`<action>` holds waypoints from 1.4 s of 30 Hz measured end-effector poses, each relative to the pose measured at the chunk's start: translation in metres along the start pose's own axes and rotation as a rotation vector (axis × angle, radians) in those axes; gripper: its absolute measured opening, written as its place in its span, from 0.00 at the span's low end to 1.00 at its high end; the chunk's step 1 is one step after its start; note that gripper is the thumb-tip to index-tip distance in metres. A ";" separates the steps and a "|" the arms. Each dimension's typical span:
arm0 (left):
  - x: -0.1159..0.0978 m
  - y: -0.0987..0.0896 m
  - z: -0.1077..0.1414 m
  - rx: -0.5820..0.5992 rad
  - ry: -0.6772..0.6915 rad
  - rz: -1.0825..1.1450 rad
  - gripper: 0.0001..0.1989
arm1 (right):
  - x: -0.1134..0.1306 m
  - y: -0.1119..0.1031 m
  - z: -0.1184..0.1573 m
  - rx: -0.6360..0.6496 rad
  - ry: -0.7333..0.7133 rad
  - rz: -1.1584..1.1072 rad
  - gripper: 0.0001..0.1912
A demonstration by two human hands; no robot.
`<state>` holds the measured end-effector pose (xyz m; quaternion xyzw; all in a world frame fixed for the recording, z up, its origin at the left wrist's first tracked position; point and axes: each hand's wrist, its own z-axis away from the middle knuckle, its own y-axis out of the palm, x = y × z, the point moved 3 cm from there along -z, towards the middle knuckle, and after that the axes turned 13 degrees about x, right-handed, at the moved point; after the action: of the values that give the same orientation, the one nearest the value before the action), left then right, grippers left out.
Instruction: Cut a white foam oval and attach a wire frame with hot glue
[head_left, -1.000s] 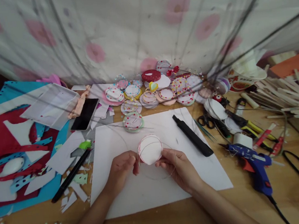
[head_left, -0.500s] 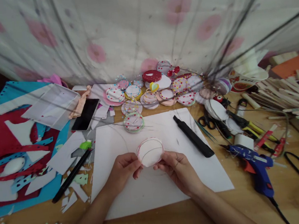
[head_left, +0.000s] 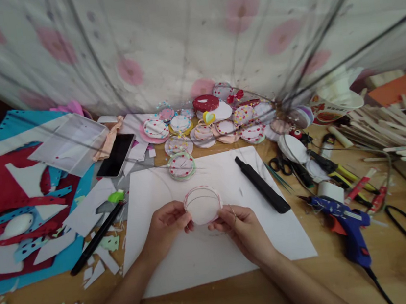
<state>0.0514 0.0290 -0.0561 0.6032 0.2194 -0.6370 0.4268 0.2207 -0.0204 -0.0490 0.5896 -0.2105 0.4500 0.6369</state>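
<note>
Between my two hands is a round white paper disc [head_left: 204, 208] with a pink-and-white edging around its rim. My left hand [head_left: 169, 225] pinches its left edge between thumb and fingers. At the lower right edge, my right hand [head_left: 241, 226] grips it the same way, fingers curled beneath. The disc is held tilted above a large white sheet of paper [head_left: 187, 267]. Just beyond it, a round paper piece with red dots and a green rim [head_left: 181, 166] lies on the sheet's far edge. A black capped cutter or pen-like tool [head_left: 262, 184] rests on the sheet to the right.
A blue glue gun [head_left: 344, 221], pliers [head_left: 343, 181] and scissors [head_left: 280, 166] lie right, near wooden sticks [head_left: 404, 132]. Several decorated discs [head_left: 204, 134] line the back. Left are coloured paper scraps [head_left: 3, 186], a phone [head_left: 116, 155], a clear box [head_left: 72, 143] and a black pen [head_left: 97, 239].
The disc has moved slightly to the left and tilted, so its patterned rim shows more. My hands have shifted a little with it and keep their hold.
</note>
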 end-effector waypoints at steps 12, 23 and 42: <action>-0.002 -0.001 0.002 -0.032 -0.041 -0.073 0.08 | -0.004 -0.006 -0.001 -0.005 -0.005 0.061 0.12; -0.003 -0.005 -0.001 -0.130 -0.058 -0.089 0.07 | -0.008 -0.003 -0.008 0.011 -0.003 -0.112 0.10; -0.004 -0.009 -0.006 -0.145 0.064 0.288 0.06 | -0.005 -0.011 -0.011 0.052 -0.053 -0.214 0.18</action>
<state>0.0468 0.0396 -0.0559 0.6163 0.1893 -0.5321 0.5489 0.2244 -0.0106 -0.0611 0.6368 -0.1511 0.3690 0.6599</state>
